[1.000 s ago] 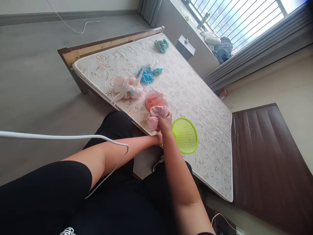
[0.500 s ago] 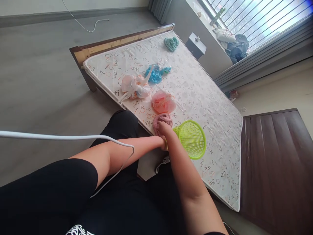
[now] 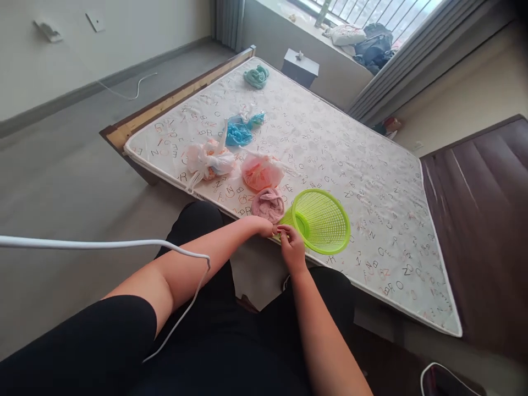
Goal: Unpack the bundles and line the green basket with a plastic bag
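Pink cloth [image 3: 268,204] now released on mattress [image 3: 363,181], centre frame; right hand [image 3: 292,247] pinches green basket [image 3: 322,221] base; left hand [image 3: 262,225] curled beside it, grip unclear.

The narrow end of the lime-green plastic basket [image 3: 322,221] is partly hidden behind the fingers of the right grip [image 3: 292,247] and the left grip [image 3: 264,226], so their exact hold on it cannot be told. At centre, the contents of the clear plastic bag [image 3: 262,171] show only as a pink-orange blur. The small object on the dark box [image 3: 300,69] at the upper middle is too small to tell, and a dark bag [image 3: 441,382] is cut off by the lower right corner.
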`<action>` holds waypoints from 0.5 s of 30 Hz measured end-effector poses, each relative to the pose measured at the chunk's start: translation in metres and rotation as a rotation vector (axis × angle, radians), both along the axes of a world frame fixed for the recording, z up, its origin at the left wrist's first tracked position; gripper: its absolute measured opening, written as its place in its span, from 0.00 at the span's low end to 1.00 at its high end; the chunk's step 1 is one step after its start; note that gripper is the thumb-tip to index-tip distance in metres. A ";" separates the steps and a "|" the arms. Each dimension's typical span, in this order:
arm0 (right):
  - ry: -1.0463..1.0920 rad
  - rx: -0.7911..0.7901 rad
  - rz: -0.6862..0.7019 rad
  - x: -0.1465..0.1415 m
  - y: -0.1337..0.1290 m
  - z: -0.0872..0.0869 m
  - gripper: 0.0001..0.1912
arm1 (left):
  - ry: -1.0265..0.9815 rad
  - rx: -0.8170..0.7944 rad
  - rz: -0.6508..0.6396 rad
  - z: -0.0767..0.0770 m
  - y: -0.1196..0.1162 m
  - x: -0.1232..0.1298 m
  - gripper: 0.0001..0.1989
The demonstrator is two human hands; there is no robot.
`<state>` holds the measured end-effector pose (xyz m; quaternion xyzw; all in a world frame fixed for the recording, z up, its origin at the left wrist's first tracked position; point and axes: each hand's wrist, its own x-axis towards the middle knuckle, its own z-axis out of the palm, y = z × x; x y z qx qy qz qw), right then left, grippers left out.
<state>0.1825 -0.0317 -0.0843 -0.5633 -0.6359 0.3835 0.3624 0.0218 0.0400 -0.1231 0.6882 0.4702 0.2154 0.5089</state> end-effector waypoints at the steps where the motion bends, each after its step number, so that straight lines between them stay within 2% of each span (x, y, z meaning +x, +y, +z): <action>1: 0.022 0.021 -0.001 0.002 0.001 0.000 0.13 | 0.083 -0.028 -0.055 0.005 0.012 -0.010 0.06; 3: 0.105 0.029 0.007 0.004 0.004 0.000 0.14 | 0.209 -0.048 -0.102 0.018 0.036 -0.032 0.06; 4: 0.140 0.019 0.018 0.005 0.006 0.000 0.16 | 0.222 -0.019 -0.037 0.025 0.047 -0.043 0.04; 8: 0.162 -0.045 -0.012 0.005 0.006 -0.003 0.22 | 0.193 0.132 0.377 0.042 0.082 -0.069 0.16; 10: 0.168 -0.097 -0.058 0.004 0.007 -0.003 0.24 | 0.203 0.168 0.474 0.042 0.094 -0.074 0.18; 12: 0.172 -0.129 -0.076 0.004 0.009 -0.003 0.24 | 0.199 0.182 0.498 0.038 0.104 -0.075 0.20; 15: 0.065 -0.081 -0.017 0.005 0.014 -0.002 0.23 | 0.207 0.185 0.545 0.028 0.117 -0.072 0.24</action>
